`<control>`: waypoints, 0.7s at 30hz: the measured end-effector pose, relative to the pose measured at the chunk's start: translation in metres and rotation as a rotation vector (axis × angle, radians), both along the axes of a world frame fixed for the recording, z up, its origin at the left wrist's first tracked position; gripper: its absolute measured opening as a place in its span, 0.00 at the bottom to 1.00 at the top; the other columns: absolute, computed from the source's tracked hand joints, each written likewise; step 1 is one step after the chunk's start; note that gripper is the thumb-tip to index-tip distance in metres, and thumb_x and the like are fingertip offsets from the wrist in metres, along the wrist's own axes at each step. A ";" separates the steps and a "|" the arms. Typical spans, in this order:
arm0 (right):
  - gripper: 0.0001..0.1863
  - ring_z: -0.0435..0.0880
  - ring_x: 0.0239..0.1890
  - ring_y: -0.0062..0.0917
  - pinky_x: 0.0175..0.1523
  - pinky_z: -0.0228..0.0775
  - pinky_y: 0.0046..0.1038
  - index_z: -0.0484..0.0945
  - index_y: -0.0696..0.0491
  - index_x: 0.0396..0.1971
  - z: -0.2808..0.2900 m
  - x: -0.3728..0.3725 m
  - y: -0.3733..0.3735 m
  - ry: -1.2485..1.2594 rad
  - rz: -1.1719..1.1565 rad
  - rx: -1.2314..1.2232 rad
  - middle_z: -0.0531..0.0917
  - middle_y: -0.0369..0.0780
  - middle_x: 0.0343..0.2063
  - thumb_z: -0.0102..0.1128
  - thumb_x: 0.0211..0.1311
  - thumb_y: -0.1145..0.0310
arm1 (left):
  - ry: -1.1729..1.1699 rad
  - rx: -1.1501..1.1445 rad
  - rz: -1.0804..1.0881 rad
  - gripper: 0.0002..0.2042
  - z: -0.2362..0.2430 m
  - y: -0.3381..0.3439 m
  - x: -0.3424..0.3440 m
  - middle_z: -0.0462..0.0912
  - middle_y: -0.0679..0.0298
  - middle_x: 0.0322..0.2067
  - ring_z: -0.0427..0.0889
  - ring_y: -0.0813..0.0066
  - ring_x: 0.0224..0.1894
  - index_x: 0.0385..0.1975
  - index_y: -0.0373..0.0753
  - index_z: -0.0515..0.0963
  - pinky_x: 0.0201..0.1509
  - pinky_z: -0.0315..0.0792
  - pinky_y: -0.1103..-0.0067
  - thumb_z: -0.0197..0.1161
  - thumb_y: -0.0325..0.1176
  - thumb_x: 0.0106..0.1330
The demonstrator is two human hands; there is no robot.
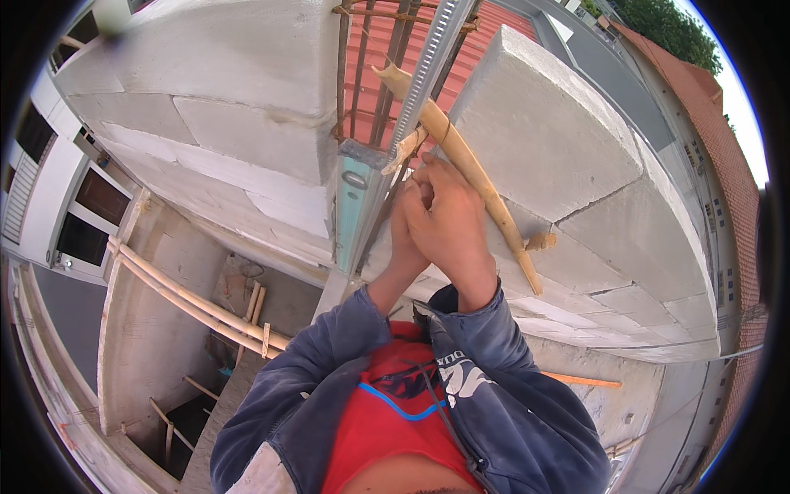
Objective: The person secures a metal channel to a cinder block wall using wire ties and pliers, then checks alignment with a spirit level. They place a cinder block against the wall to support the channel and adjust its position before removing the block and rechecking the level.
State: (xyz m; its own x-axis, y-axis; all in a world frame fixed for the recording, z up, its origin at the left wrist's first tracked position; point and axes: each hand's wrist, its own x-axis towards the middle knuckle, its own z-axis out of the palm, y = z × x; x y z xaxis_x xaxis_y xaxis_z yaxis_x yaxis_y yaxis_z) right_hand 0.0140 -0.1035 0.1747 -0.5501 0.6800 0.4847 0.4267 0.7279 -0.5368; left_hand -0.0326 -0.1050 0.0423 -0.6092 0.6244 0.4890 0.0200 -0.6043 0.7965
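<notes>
Both hands are up at frame centre, pressed close together where the metal level [374,185] meets the bamboo pole [473,169]. The right hand [448,226] is curled shut in front, though whether it grips the pole or something small against it I cannot tell; the left hand [405,222] sits mostly hidden behind it, so its grip is unreadable too. The pole slants from upper centre down to centre right, lying against the grey block wall [559,140], right beside the rusty rebar [362,74] in the gap. Risk, as I judge it: a slip here could send the pole or level down the open drop at lower left. Room is tight, with block faces crowding both sides and only the narrow gap between them to work in.
</notes>
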 end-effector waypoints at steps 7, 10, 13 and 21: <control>0.06 0.88 0.30 0.50 0.39 0.80 0.47 0.83 0.58 0.38 0.014 0.006 0.003 -0.117 -0.117 0.133 0.87 0.51 0.27 0.58 0.71 0.73 | -0.762 0.069 -0.271 0.09 0.046 -0.008 0.000 0.79 0.69 0.41 0.80 0.85 0.41 0.54 0.38 0.75 0.43 0.75 0.83 0.55 0.36 0.85; 0.08 0.90 0.30 0.45 0.39 0.81 0.41 0.83 0.59 0.44 0.021 0.009 0.008 0.002 -0.054 0.077 0.88 0.51 0.28 0.58 0.72 0.74 | -0.821 0.046 -0.315 0.09 0.038 -0.012 -0.003 0.74 0.73 0.33 0.74 0.86 0.32 0.54 0.40 0.75 0.35 0.69 0.83 0.53 0.37 0.86; 0.11 0.91 0.30 0.34 0.40 0.82 0.33 0.84 0.61 0.49 0.018 0.012 0.012 0.093 -0.040 -0.093 0.89 0.47 0.29 0.59 0.74 0.73 | -1.032 -0.032 -0.376 0.09 0.061 -0.021 -0.003 0.69 0.76 0.26 0.67 0.88 0.26 0.54 0.42 0.76 0.30 0.62 0.83 0.54 0.38 0.85; 0.12 0.92 0.38 0.27 0.44 0.83 0.30 0.85 0.61 0.52 0.022 0.020 0.015 0.041 0.060 -0.144 0.91 0.45 0.37 0.63 0.74 0.73 | -0.846 0.069 -0.482 0.11 0.040 -0.011 -0.004 0.86 0.66 0.48 0.86 0.81 0.47 0.56 0.40 0.78 0.50 0.81 0.82 0.51 0.36 0.88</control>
